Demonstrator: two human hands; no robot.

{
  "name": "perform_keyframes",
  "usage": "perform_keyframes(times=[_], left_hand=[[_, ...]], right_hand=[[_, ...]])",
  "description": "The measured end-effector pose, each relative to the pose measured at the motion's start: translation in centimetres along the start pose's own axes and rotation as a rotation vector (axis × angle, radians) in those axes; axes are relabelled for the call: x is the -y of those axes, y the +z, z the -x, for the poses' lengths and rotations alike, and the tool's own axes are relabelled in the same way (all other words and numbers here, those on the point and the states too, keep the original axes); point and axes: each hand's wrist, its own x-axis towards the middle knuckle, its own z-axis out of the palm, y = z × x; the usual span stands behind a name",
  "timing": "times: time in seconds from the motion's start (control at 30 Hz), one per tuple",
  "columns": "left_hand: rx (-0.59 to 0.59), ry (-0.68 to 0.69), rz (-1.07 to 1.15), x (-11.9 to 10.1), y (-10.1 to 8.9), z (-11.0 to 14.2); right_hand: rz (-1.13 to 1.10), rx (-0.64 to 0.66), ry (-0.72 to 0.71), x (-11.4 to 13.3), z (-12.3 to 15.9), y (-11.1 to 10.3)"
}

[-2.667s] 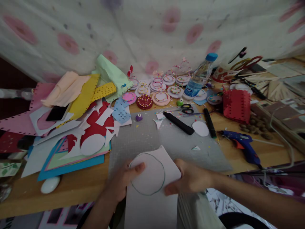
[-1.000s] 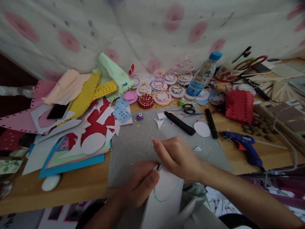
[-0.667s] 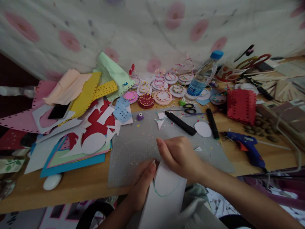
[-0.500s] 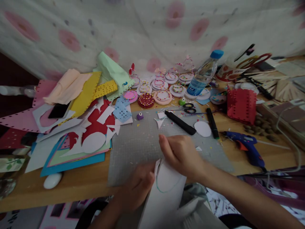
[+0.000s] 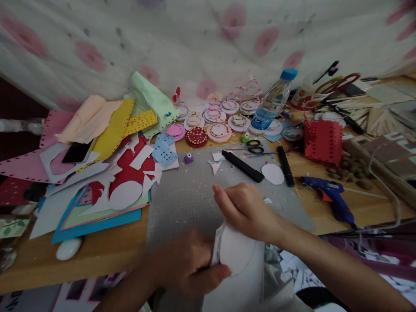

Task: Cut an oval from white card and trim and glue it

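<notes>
A sheet of white paper [image 5: 238,290] with a circle outlined in thin green is held up at the table's front edge. My right hand [image 5: 248,210] is closed over the top of the sheet, thumb sticking up to the left. At the paper's left side is my left hand [image 5: 191,260], smeared by motion. Its thumb presses on the paper's face beside the drawn circle, with the fingers curled behind. The paper has come apart along the circle's left side. Whether a tool sits among the left fingers is hidden. A cut white paper circle [image 5: 272,173] lies beyond on the grey cutting mat [image 5: 182,195].
Behind the mat stand several decorated paper discs [image 5: 196,136] and a water bottle [image 5: 271,104]. Black-handled scissors [image 5: 255,146], a black cutter-like tool [image 5: 242,165] and a black marker [image 5: 285,167] lie ahead. A blue glue gun [image 5: 331,195] is right; coloured sheets [image 5: 97,225] pile up left.
My left hand has moved down and forward along the paper, its thumb now on the paper's face. The sheet has shifted slightly right and is turned a little. My right hand keeps its hold.
</notes>
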Motion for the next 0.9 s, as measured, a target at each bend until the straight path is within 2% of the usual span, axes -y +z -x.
perform_keyframes(times=[0.13, 0.23, 0.37, 0.47, 0.63, 0.9], left_hand=[[0.075, 0.016, 0.064, -0.2, 0.1, -0.2], [0.08, 0.01, 0.136, -0.2, 0.3, -0.3], [0.026, -0.17, 0.299, -0.2, 0.2, -0.3], [0.041, -0.266, 0.412, -0.6, -0.2, -0.5], [0.011, -0.223, 0.35, -0.8, -0.4, -0.7], [0.022, -0.105, 0.384, -1.4, 0.3, -0.1]], right_hand=[[-0.045, 0.025, -0.037, 0.3, 0.2, -0.3], [-0.05, 0.031, -0.041, 0.0, 0.4, -0.2], [0.056, -0.069, 0.024, -0.8, 0.0, 0.2], [0.202, -0.113, 0.07, -1.1, -0.7, 0.4], [0.305, -0.041, 0.088, -0.3, -1.7, 0.2], [0.225, 0.112, 0.076, 0.5, -1.3, 1.0]])
